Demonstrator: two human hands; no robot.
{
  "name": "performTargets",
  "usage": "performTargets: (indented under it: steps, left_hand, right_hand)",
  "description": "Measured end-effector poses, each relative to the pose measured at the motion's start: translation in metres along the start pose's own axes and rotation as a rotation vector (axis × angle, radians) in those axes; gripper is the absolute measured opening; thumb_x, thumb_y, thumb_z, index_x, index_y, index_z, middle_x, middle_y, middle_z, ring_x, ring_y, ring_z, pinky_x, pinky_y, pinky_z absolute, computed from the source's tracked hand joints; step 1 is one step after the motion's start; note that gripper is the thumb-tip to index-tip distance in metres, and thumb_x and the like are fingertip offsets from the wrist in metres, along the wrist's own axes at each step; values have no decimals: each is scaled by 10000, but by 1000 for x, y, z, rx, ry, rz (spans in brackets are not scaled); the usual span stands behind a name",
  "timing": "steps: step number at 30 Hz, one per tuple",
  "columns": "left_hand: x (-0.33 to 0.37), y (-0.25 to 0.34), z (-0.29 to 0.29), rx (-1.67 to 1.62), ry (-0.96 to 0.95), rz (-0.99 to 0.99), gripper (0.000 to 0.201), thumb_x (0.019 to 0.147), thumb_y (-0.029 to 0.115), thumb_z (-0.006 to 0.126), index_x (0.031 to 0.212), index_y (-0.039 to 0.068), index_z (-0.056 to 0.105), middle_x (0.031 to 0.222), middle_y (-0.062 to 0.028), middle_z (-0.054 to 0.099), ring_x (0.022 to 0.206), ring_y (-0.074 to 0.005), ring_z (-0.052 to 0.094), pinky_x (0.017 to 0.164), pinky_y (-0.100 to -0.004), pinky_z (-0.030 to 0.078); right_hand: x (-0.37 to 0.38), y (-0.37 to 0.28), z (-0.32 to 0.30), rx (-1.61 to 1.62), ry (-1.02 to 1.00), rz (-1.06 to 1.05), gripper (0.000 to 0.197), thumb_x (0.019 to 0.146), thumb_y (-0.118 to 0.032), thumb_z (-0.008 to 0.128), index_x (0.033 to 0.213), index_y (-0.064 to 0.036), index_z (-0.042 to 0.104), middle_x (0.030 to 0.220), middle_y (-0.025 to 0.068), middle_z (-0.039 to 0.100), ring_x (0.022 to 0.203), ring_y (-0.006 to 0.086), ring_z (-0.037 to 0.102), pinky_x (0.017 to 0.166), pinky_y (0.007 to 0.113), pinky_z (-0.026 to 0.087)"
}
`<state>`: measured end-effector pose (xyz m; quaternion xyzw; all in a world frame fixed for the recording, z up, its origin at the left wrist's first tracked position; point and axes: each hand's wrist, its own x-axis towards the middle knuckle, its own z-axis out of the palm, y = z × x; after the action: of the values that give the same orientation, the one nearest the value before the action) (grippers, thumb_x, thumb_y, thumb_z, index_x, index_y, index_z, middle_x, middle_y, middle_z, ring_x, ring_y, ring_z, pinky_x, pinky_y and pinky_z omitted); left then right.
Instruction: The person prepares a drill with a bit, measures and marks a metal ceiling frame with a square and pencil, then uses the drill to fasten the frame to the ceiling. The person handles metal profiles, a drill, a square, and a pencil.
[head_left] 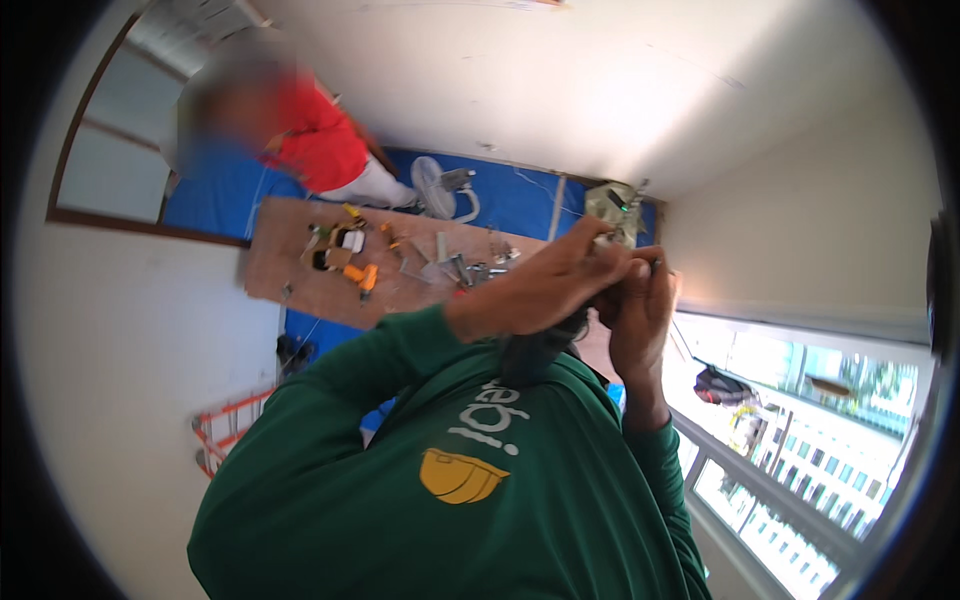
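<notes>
Both my hands are raised close together, right of the middle of the view. My left hand (560, 283) reaches across from the left with its fingers bent in a pinch. A small pale bit (603, 240) shows at its fingertips, too small to name. My right hand (642, 318) is upright beside it, its fingers curled and the thumb pressed toward them. The fingertips of the two hands nearly meet. Whatever the right fingers hold is hidden. Green sleeves (400, 350) cover both forearms.
Beyond my arms a brown table (285, 240) bears an orange power drill (362, 279), an open cardboard box (322, 258) and several metal parts. A white fan (430, 185) and a person in red (325, 140) are behind it. An orange ladder (235, 425) is at left, windows (800, 450) at right.
</notes>
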<state>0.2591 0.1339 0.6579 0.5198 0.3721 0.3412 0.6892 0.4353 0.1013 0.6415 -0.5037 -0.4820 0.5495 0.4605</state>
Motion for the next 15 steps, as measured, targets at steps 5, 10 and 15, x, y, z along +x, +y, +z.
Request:
performTargets:
  steps: [5, 10, 15]
  left_hand:
    - [-12, 5, -42, -248, -383, -13, 589, 1049, 429, 679, 1451, 49, 474, 1362, -138, 630, 1276, -233, 625, 1111, -397, 501]
    - [-8, -2, -40, -234, -259, -37, 688, 913, 377, 850, 1402, 55, 489, 1307, -152, 674, 1195, -276, 692, 1080, -446, 544]
    - [-6, -3, -29, -167, -149, -14, 533, 861, 103, 899, 1214, 65, 502, 1143, -73, 685, 1184, -209, 707, 975, -367, 591]
  right_hand:
    - [-18, 22, 4, 515, 103, -200, 243, 1170, -310, 452, 1134, -76, 510, 758, -33, 451, 636, 52, 407, 562, 242, 369]
    - [-8, 12, -9, 120, 194, -134, 206, 1169, -262, 450, 1170, -71, 529, 845, -3, 504, 698, 72, 441, 617, 244, 394]
    - [-14, -2, -11, -124, 95, -331, 123, 1086, -77, 578, 1189, -11, 580, 844, 70, 648, 747, 153, 630, 701, 314, 525]
